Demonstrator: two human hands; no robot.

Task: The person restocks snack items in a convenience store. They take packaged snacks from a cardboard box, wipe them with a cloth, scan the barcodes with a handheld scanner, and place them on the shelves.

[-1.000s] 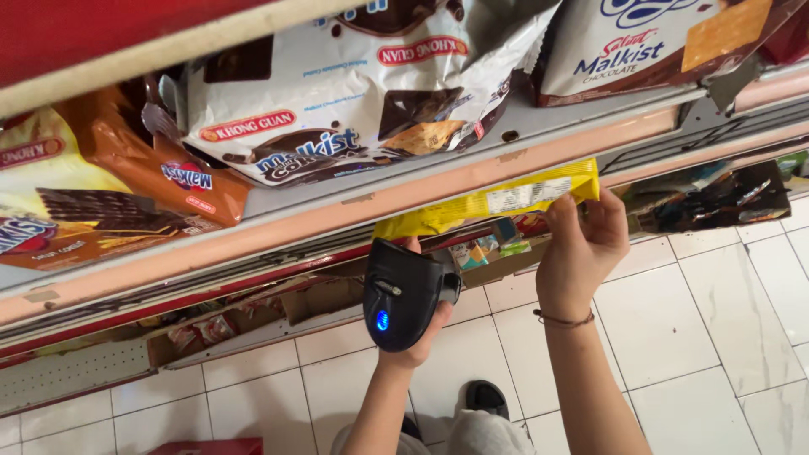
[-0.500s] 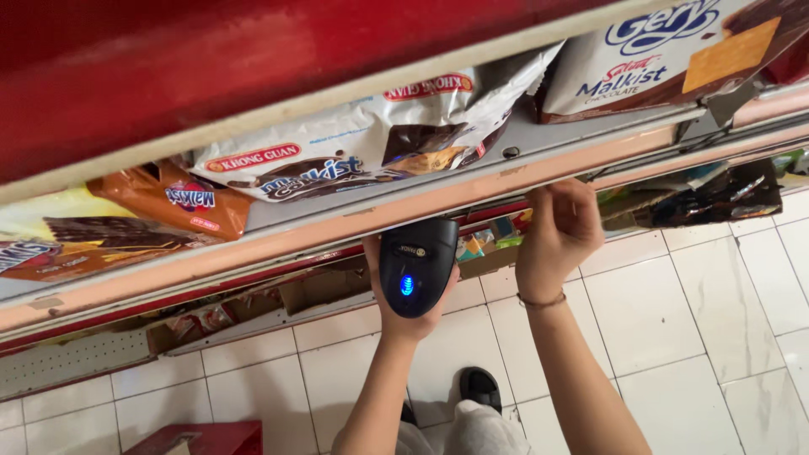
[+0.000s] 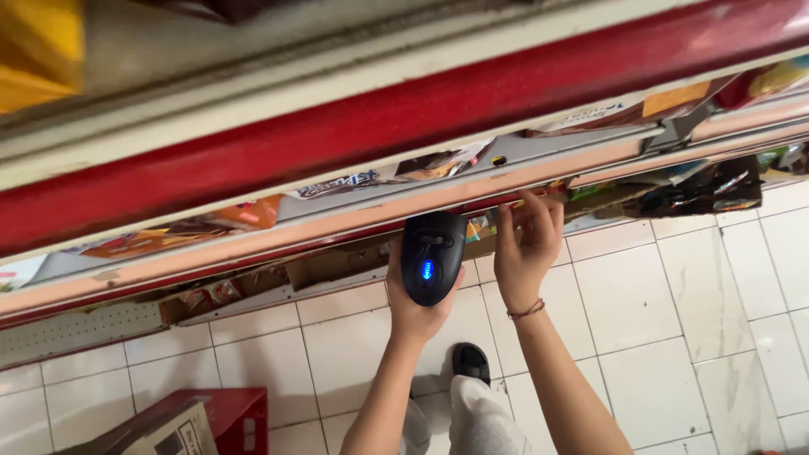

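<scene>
Gripping a black barcode scanner (blue light lit), the left hand aims it under the shelf edge. Right hand reaches beneath that edge; whether its fingers hold anything, I cannot tell.

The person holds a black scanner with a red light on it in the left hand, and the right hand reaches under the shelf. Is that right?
Not quite. The head view shows the light on the black scanner is blue, not red. The left hand does hold it, and the right hand reaches under the shelf.

Open air over the tiled floor gives free passage below the shelf edge; overhead, that edge and the red rail block reach, and the shelf beneath is crowded with snack packets
</scene>
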